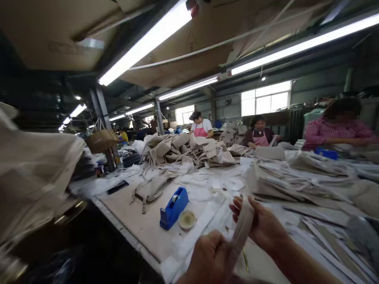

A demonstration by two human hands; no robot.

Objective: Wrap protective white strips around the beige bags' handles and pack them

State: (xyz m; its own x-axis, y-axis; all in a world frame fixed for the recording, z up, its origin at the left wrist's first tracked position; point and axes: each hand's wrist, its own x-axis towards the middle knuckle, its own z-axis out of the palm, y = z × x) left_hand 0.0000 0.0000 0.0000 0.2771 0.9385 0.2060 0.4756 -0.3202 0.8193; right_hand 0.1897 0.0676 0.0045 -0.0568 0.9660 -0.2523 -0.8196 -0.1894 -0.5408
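A beige fabric strap (243, 221) stretches between my two hands above the table's near edge. My left hand (209, 254) is closed round its lower end, slightly smeared by motion. Higher up, my right hand (265, 227) grips the strap between thumb and fingers, palm partly turned up. Left of the hands stands a blue tape dispenser (174, 208) with a roll in it. Beside the dispenser sits a small round pale dish (187, 219). Farther back lies a beige cloth piece with ties (154, 186).
A large heap of beige fabric pieces (183, 150) covers the table's middle. More stacked fabric (284, 181) lies to the right, with flat strips (334, 244) nearer me. Blurred cloth (35, 169) hangs at far left. Co-workers (201, 126) are across the table.
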